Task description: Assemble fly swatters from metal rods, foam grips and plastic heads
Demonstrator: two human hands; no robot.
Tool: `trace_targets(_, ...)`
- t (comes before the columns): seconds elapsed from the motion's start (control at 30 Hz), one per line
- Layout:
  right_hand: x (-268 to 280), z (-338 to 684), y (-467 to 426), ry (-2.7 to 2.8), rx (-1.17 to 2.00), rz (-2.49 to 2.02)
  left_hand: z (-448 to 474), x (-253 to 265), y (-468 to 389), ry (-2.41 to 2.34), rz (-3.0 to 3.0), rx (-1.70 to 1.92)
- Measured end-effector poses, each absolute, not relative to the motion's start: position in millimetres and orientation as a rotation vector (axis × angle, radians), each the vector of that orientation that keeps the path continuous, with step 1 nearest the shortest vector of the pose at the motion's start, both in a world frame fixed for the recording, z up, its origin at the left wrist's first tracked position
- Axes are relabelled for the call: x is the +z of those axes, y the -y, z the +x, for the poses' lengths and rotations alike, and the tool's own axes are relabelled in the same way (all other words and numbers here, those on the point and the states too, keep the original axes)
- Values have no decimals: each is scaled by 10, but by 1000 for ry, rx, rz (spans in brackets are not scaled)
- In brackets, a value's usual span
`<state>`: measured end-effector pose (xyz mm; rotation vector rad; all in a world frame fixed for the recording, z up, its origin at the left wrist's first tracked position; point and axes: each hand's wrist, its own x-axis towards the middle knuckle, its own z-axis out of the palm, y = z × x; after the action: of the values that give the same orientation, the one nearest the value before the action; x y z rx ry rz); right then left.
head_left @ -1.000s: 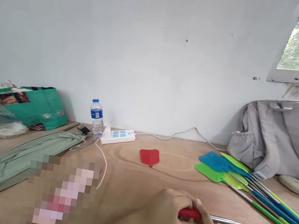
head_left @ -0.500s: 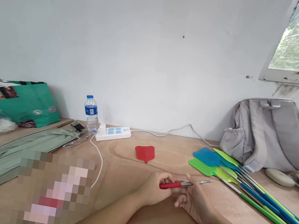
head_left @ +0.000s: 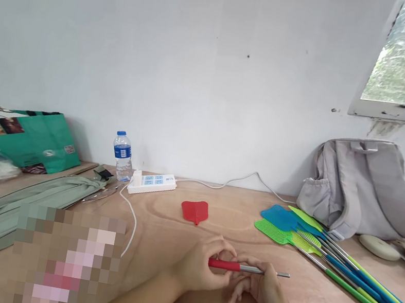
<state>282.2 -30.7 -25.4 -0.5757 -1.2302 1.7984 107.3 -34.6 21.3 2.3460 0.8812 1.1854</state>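
Between my hands lies a fly swatter handle (head_left: 224,264), a red grip with a short silver metal rod out of its right end. My left hand (head_left: 202,264) is closed around the red grip. The fingers of my right hand (head_left: 267,285) pinch the metal rod, whose flat tip sticks out to the right. Beyond my hands, a loose red fly swatter head (head_left: 195,211) rests flat on the table with its neck toward me. Several blue, green and yellow fly swatters (head_left: 325,256) are piled to the right of my right hand.
A grey backpack (head_left: 360,190) leans at the back right, near a beige rounded case (head_left: 379,247). At the back stand a white power strip (head_left: 153,183) and a water bottle (head_left: 122,157). Left are a green bag (head_left: 40,138), sage fabric (head_left: 11,212) and a blurred-out patch.
The handle has swung from a slant to nearly level and sits slightly lower in view. Both hands keep hold of it, and more of the rod shows between them.
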Motion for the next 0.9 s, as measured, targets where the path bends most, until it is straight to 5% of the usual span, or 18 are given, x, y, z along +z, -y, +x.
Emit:
trace_targets(0.33, -120, 2658, 398, 1306, 1681, -742, 1229, 274, 468, -921, 2507, 954)
trace_targets(0.57, -57, 2758, 222, 745, 1791, -750, 793, 148, 5, -1718, 2406, 1077)
trace_targets(0.9, -107, 2761, 231, 744, 1821, -753, 593, -4, -219, -1932, 2151, 796)
